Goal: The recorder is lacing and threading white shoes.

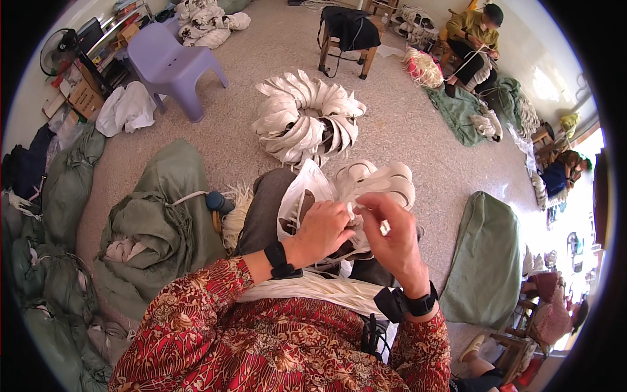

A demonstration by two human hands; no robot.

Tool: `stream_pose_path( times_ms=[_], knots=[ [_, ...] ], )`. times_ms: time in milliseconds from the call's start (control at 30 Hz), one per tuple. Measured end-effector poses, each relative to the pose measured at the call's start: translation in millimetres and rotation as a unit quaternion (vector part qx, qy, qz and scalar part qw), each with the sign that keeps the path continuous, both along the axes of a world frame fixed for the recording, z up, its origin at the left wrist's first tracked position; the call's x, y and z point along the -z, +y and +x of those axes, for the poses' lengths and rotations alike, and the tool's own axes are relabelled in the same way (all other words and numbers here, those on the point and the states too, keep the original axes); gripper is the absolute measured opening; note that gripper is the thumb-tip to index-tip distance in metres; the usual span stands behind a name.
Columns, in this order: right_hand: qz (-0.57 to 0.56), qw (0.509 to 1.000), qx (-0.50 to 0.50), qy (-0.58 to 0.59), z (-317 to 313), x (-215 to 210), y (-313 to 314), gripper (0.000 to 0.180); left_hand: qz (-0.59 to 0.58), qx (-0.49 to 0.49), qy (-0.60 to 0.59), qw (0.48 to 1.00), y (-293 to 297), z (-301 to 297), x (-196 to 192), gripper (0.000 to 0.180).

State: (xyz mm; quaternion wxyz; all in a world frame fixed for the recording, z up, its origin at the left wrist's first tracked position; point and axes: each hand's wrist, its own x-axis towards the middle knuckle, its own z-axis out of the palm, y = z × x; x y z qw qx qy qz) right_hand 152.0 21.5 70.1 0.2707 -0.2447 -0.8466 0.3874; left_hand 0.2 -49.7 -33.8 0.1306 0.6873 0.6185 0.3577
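On my lap lie white shoe uppers (pixel 302 187), one with a dark inside, and a cluster of rounded white pieces (pixel 392 179) fans out just beyond my hands. My left hand (pixel 320 228) is closed, its fingers pinched on the near edge of an upper. Close beside it, my right hand (pixel 392 228) is curled with thumb and fingertips together at the same work; what they pinch is too small to make out. A bundle of flat cream laces (pixel 320 289) stretches across my lap beneath both wrists.
A ring of stacked white uppers (pixel 281 124) lies on the floor ahead. Green cloth sacks (pixel 163 215) line the left, another green cloth (pixel 486 255) the right. A purple chair (pixel 166 59) and a stool (pixel 349 39) stand farther off. Other people (pixel 473 39) sit at the right.
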Motion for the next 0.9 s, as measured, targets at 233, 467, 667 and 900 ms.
stream_pose_path(
  times_ms=[233, 467, 667, 900],
  knots=[
    [0.097, 0.988, 0.116, -0.026, 8, 2, -3, 0.014, 0.05, -0.024, 0.217, 0.975, -4, 5, 13, 0.02],
    [0.132, 0.975, 0.069, -0.164, 25, 58, -27, 0.009, 0.024, -0.029, 0.014, 0.999, -1, 5, 11, 0.017],
    [0.166, 0.961, 0.088, -0.202, 6, 84, -11, 0.012, 0.013, -0.025, -0.046, 0.999, 1, 5, 12, 0.018],
    [0.051, 0.983, 0.046, -0.168, 54, 50, -24, 0.01, -0.001, -0.036, -0.053, 0.998, -4, 0, 17, 0.018]
  ],
)
